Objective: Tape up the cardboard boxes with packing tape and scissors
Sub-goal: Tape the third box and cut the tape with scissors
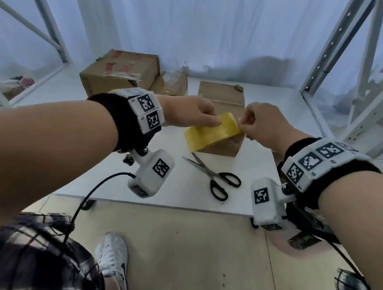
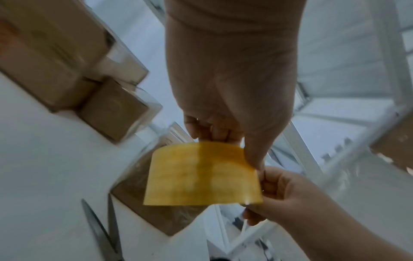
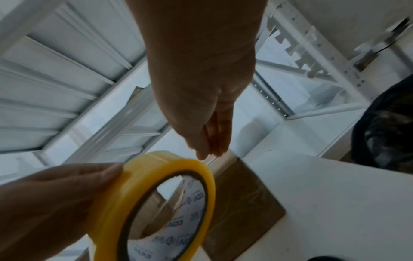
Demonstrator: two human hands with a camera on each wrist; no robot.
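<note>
Above the small brown cardboard box [image 1: 223, 115], my left hand [image 1: 189, 114] grips the yellow packing-tape roll [image 1: 211, 134]; my right hand [image 1: 258, 125] pinches its free end, which I should peel slowly and straight.

The left hand [image 1: 190, 114] hides the tape roll's [image 1: 211, 135] far side; the scissors [image 2: 100, 233] are cut off by the left wrist view's bottom edge; boxes [image 2: 67, 70] at the desk's far edge are blurred

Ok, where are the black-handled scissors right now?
In the head view the black-handled steel scissors lie on the white table, untouched, just in front of the small brown cardboard box, between the wrists.
</note>
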